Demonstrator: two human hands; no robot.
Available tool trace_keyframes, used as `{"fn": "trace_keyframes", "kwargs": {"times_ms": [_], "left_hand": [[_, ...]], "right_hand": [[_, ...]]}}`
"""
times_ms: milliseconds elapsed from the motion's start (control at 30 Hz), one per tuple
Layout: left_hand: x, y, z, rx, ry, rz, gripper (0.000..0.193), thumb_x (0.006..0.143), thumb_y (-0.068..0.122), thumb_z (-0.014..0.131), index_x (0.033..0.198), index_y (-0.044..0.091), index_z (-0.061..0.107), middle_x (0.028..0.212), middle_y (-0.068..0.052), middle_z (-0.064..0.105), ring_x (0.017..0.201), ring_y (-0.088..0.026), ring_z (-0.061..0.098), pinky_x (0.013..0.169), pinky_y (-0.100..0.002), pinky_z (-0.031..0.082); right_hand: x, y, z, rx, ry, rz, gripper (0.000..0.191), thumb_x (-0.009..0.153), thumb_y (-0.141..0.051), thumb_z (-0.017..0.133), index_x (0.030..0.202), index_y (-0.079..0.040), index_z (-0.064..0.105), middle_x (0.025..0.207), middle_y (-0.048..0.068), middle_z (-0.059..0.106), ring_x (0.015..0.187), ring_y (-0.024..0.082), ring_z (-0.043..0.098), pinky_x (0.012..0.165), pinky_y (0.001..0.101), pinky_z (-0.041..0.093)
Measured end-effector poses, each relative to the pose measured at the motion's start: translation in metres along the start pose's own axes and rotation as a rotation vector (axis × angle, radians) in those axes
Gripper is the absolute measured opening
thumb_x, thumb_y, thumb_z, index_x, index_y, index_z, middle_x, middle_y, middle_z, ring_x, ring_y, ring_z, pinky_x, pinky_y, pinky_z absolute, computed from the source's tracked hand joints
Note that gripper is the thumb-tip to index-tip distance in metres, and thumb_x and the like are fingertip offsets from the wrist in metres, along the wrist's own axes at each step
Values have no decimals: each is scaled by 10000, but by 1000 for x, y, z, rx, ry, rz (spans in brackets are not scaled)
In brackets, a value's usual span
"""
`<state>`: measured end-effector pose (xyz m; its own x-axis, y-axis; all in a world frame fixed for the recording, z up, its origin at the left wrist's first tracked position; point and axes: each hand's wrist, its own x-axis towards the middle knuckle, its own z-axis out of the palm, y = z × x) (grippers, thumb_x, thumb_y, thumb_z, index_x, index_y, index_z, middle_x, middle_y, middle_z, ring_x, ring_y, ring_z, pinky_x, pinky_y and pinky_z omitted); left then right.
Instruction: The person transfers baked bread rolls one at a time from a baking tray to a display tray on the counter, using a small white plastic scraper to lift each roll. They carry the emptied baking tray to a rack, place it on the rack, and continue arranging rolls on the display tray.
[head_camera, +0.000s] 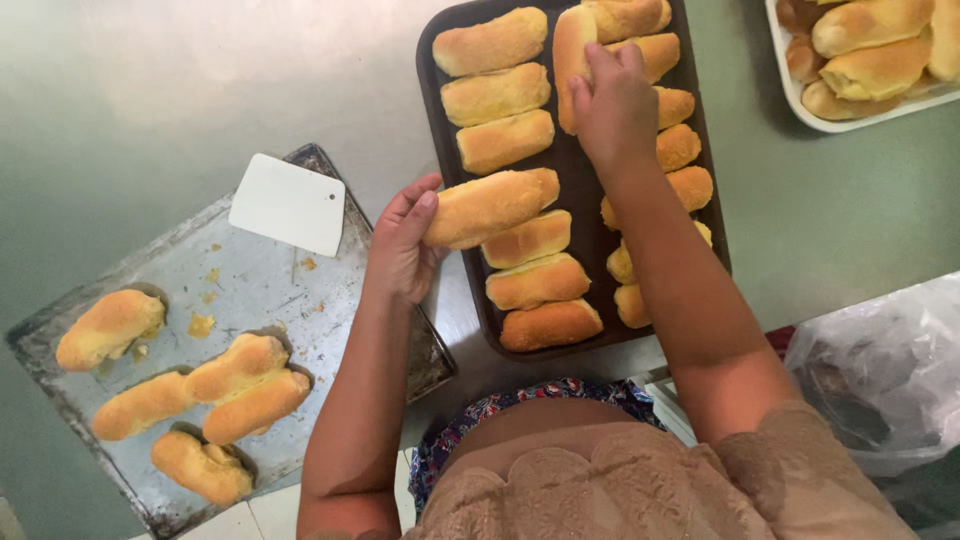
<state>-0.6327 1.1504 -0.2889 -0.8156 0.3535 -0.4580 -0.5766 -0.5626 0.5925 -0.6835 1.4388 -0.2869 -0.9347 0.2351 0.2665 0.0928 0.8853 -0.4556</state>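
Two hands busy, both on bread rolls. Nearest the camera: metal baking sheet (260, 290) at lower left, worn, with crumbs. Five loose rolls on it — one near its left edge (108, 327), a touching pair in the middle (245, 385), one just left of that pair (142, 405), one at the bottom (200, 467). White plastic scraper (289, 203) lies on the sheet's upper corner, partly overhanging.

Left hand (403, 250) sits between the sheet and the dark tray (437, 110). Fingers curled around one end of a long roll (490, 206), thumb on top — roll held nearly level, over the tray's left column, touching or just above the rolls below it; can't tell which.

Dark tray holds two columns of rolls lying crosswise, packed side by side. Left column runs bottom to top; right column partly hidden under the right forearm.

Right hand (613, 100) is further up the tray, fingers closed over a roll standing lengthwise (570, 55) between the columns, near the tray's top.

Far right corner: white tray (800, 105), piled with more rolls, cut off by the frame. Clear plastic bag (885, 370) at the right edge. All on a green-grey steel tabletop (170, 90).
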Motion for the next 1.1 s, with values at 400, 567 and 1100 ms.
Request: {"fn": "trace_keyframes", "kwargs": {"times_ms": [400,567,1100], "left_hand": [[48,26,70,490,-60,46,531,917,263,758,1358,10,604,1079,-47,730,850,-81,668,656,-238,501],[51,26,72,569,-81,43,528,909,248,766,1348,4,605,1032,-44,737,808,-82,653,621,-229,474],[80,19,109,556,-387,-93,586,900,226,770,1397,12,546,1177,-141,685,1027,-202,719,844,-334,634]], "right_hand": [[8,-2,-28,156,-106,-85,562,822,-152,838,1335,-16,654,1155,189,614,1030,387,640,886,449,528],[3,-11,-26,151,-34,-120,464,862,-109,826,1294,-22,679,1176,186,628,1058,394,643,898,455,532],[-34,5,-83,464,-580,68,670,920,-302,748,1491,-41,514,1404,143,637,1220,231,620,1009,355,480]]}}
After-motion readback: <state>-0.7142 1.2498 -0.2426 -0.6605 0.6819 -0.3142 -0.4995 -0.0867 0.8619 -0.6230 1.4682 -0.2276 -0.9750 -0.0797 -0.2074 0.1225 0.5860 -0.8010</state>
